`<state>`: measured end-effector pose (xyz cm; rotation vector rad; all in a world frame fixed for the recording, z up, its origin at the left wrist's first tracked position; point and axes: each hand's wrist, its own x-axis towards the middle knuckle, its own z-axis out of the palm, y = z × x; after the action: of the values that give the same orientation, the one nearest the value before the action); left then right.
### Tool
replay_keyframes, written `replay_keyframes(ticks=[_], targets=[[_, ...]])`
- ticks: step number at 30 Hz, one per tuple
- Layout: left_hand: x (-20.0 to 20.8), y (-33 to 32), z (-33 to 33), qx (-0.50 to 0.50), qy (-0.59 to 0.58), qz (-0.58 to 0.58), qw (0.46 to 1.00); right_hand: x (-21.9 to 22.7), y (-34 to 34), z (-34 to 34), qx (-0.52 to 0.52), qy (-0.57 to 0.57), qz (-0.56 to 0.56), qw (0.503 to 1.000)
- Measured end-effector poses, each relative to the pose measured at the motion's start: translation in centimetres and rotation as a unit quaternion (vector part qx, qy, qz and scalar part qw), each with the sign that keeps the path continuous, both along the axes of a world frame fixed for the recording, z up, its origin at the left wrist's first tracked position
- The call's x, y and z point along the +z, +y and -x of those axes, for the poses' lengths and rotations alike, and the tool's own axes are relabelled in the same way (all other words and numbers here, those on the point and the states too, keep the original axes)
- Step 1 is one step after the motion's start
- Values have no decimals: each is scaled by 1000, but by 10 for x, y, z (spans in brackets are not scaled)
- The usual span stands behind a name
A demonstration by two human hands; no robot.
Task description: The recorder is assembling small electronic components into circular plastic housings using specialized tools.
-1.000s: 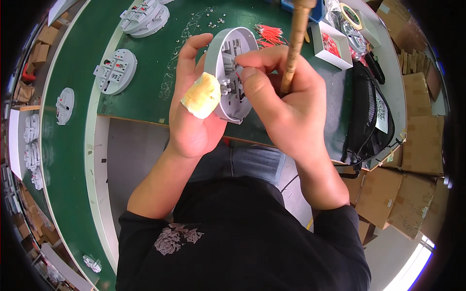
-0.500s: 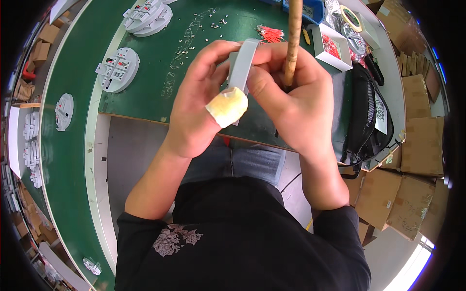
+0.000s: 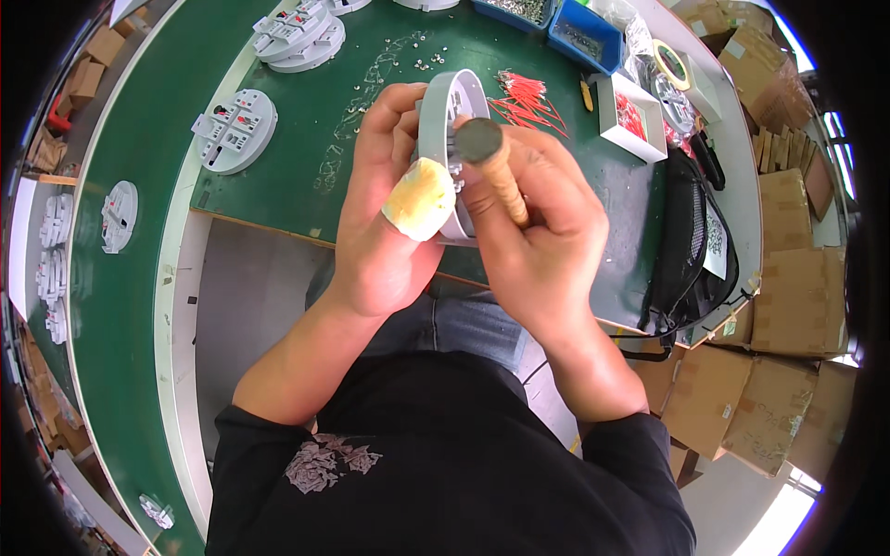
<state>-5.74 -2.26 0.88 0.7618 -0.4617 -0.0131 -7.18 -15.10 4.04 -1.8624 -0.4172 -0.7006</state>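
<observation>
My left hand (image 3: pixel 371 199) is closed around a round grey plastic housing (image 3: pixel 431 120), tilted up on edge. Its thumb wears a stained whitish wrapping (image 3: pixel 419 199). Some inner parts of the housing show on the side facing my right hand. My right hand (image 3: pixel 547 227) is closed on a wooden-handled tool (image 3: pixel 505 190), whose dark round end points up toward the camera. The tool's lower tip is hidden by the fingers, so I cannot tell whether it touches the housing.
On the green table, red wires (image 3: pixel 524 93) lie beyond my hands, beside a white box (image 3: pixel 630 116) and a blue bin (image 3: pixel 584 42). Similar grey housings (image 3: pixel 236 130) sit at the left. A black bag (image 3: pixel 686 241) rests on the right, with cardboard boxes (image 3: pixel 797 296) beyond.
The housing has turned so its inner side shows more. The wooden tool has tipped, and its dark end now faces the camera. My right hand has moved slightly left and down.
</observation>
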Motion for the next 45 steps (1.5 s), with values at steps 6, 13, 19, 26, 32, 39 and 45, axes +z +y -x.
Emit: replay_keyframes(ticks=[6,13,19,26,32,39,45], targets=[[-3,-1,0,-5,4,-5,1000,6,-5,-1,26,109,-62,992],[-11,11,0,-24,54,-20,998,19,-12,3,47,219,-82,971],[-14,25,1,-51,131,15,990,19,-18,0,108,266,-71,955],[-26,40,0,-58,56,83,993,21,-17,-7,103,279,-12,955],[7,139,5,478,26,-405,779,28,-89,-44,-61,255,139,955],[-33,515,123,524,334,-759,196,-19,-119,-94,-54,296,300,905],[-38,508,117,431,286,-853,72,-38,-109,-112,-58,240,313,917]])
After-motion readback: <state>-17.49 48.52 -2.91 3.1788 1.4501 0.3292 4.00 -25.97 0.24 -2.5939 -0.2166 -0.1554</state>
